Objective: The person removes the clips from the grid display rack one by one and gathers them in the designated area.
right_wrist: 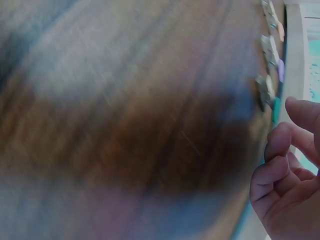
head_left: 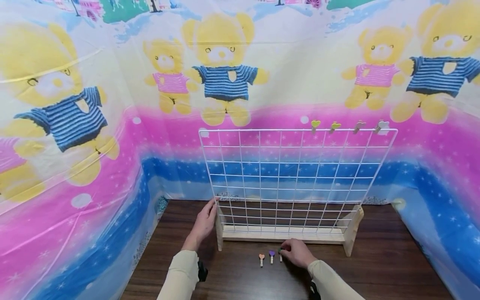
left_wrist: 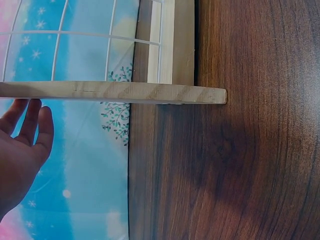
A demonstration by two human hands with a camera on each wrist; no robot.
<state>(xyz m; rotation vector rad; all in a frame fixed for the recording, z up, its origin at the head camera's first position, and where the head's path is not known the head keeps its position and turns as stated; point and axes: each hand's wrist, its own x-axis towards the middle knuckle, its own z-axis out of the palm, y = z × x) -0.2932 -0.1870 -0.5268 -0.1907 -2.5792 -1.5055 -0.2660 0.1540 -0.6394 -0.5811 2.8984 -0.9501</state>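
My left hand touches the left wooden side post of a stand with its fingertips, the fingers fairly straight. The stand carries a white wire grid. On the table before it lie small heart-topped wooden clothespins: an orange one, a purple one and a green one. My right hand is at the green clothespin, its thumb and index finger apart in the right wrist view. The other fingers are bent. Whether a fingertip touches the green heart is hard to tell.
Several heart clothespins, including a yellow one and a white one, sit along the grid's top wire at the right. The brown wooden table ends at a bear-printed cloth hanging behind and at the sides.
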